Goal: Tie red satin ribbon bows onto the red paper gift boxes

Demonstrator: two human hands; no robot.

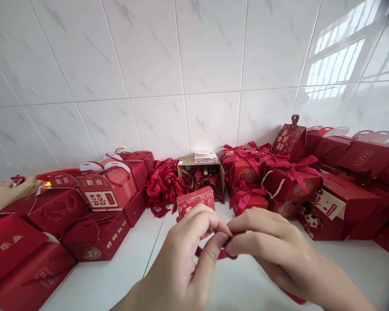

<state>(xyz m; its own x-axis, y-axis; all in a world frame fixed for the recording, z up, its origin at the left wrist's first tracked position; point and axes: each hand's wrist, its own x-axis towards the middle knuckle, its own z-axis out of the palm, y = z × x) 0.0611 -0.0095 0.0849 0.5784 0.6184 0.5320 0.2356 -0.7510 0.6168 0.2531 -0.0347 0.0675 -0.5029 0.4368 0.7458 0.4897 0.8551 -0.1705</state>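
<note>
Near the middle of the view, my left hand (194, 250) and my right hand (272, 246) meet with their fingertips pinched together. Between them they hold a narrow dark red strap (225, 254), bent into a curve below the fingertips. Part of the strap is hidden by the fingers. Just beyond my left hand stands a small red printed gift box (196, 199), its lower part covered by the hand. Under my right forearm, the edge of another red thing (293, 296) peeks out, too covered to name.
Red gift boxes (97, 233) are stacked on the left, with another person's hand (14, 192) behind them. A pile of red ribbon (165, 183) lies beside a cardboard box (199, 160) holding dark red pieces. Ribbon-tied boxes (288, 183) fill the right. A tiled wall (210, 56) stands behind.
</note>
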